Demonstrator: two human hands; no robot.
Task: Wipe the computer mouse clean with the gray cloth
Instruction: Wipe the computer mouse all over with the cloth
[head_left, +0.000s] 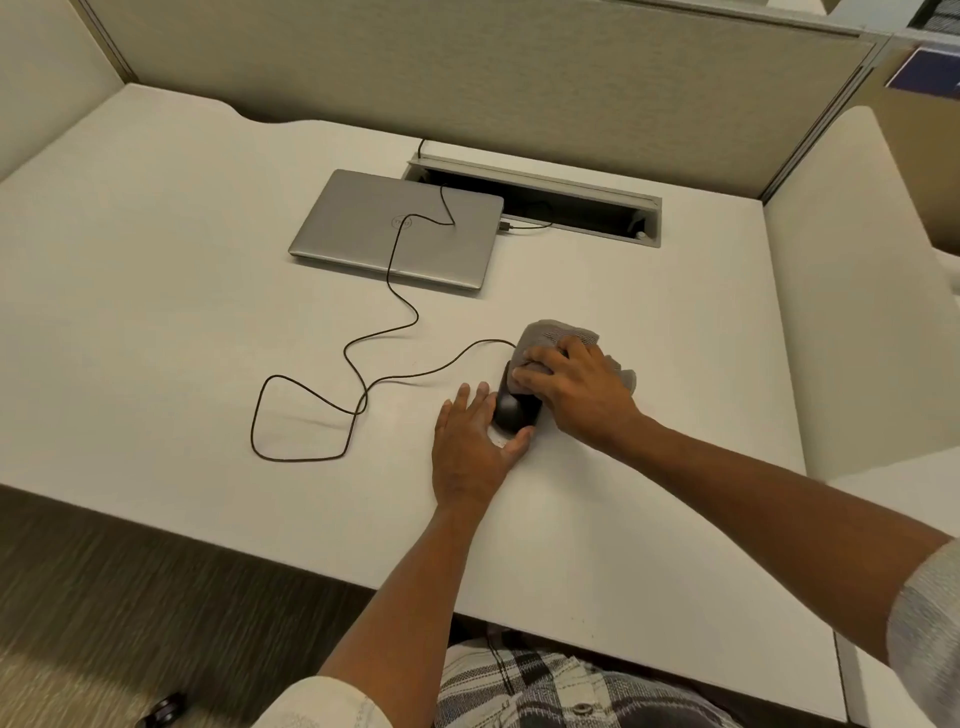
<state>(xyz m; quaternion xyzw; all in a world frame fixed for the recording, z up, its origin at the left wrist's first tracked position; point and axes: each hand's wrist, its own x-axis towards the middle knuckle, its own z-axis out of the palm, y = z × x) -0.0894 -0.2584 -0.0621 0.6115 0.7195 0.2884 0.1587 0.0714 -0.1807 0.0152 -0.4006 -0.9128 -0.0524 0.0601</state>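
Both hands meet at the mouse, which sits on the desk nearer the person than the laptop. Left hand cups its near side, fingers relaxed; right hand grips the cloth, pressing it onto the mouse's far end.

Single head cam, wide-angle, worn by a person seated at the desk. Looks forward and steeply down, close range. Both forearms enter from the bottom edge; left hand and right hand sit near centre. Partition wall fills the top. Edges bow, probably lens distortion.
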